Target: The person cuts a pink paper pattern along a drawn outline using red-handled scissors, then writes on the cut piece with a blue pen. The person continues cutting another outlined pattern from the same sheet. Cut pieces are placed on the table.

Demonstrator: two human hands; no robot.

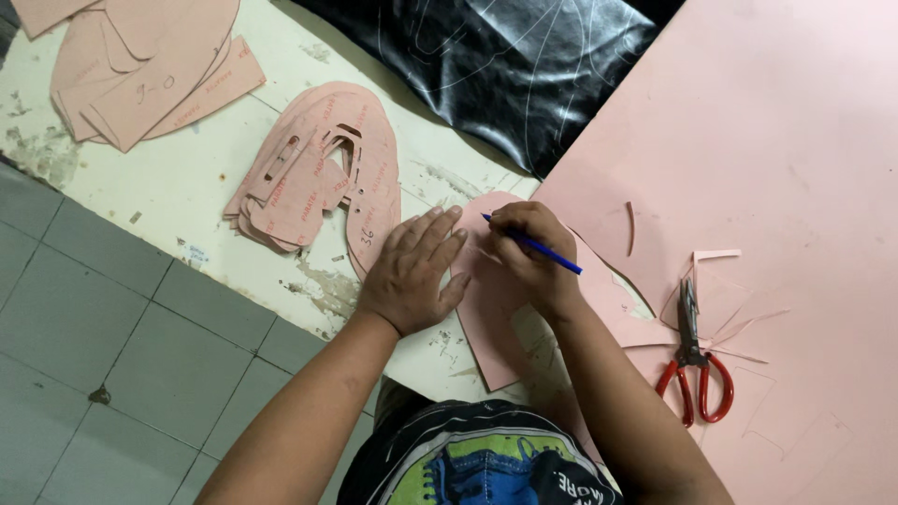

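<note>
Pen: While our right hand (533, 257) pinches the blue pen (531, 245) in a closed grip, its tip meets the pink cut-out piece (491, 309).
Left hand: our left hand (412, 271) lies flat with fingers spread, holding nothing, its fingertips pressing the piece's left edge.
Piece: it lies on the desk (178, 178), at the near edge, overlapping the large pink sheet (776, 140) to its right.
Around the piece: a stack of pink templates (313, 173) just left; red-handled scissors (692, 360) lie on the sheet to its right; black glossy material (505, 65) lies beyond.
Risk: we judge that if the left hand eases, the piece could shift under the pen and the line would stray.
</note>
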